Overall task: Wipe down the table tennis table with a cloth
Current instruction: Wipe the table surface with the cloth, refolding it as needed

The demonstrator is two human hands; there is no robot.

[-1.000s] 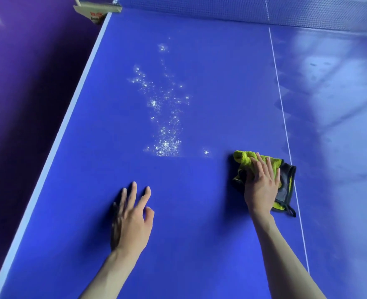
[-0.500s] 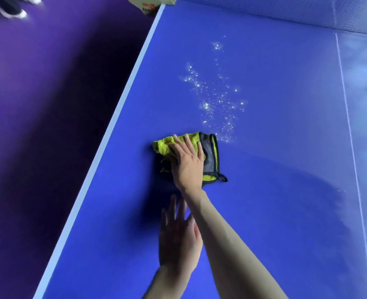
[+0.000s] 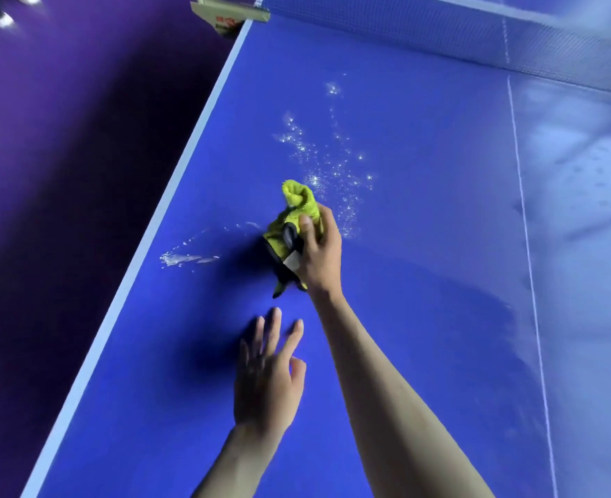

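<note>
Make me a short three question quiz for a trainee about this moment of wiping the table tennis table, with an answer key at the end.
1. True or false: the left hand rests open on the table.
2. Which hand grips the yellow-green cloth?
A. left
B. right hand
C. both
3. Fill in: one streak of droplets lies near the table's ___ edge, seen from the person.

Key: 1 true. 2 B. 3 left. A larger patch of droplets also sits beyond the cloth, toward the net.
</note>
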